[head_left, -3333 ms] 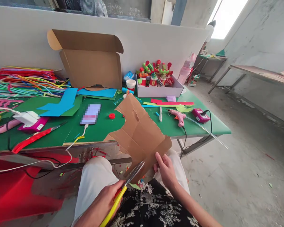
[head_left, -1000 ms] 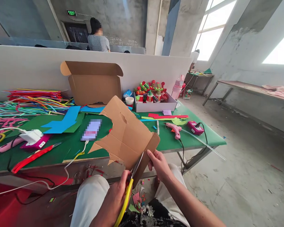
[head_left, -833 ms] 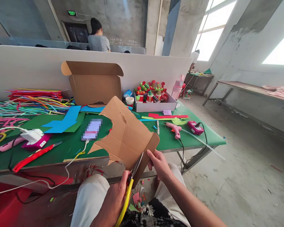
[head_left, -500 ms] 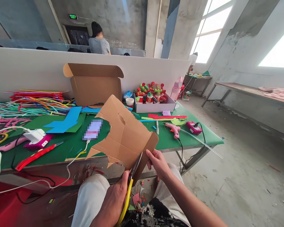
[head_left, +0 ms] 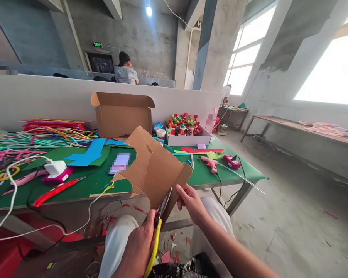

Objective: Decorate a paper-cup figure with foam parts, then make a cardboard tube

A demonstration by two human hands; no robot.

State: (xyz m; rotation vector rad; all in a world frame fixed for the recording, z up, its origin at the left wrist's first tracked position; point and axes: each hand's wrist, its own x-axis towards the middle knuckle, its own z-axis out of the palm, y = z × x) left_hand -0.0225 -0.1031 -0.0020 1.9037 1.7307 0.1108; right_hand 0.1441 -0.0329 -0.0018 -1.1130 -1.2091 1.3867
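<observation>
In L hand, scissors, pointing fwd-R

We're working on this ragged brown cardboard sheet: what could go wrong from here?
The yellow-handled metal scissors in the left hand point up close to the right hand; a slip might nick it.
The ragged brown cardboard sheet is creased and seems pinched mainly at its right edge, so it could bend.
The thin white cable hangs in a loop below the edge of the green tabletop; the white-trousered left knee might snag it.

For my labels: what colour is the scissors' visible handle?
The handle is yellow, best seen from the head.
</observation>
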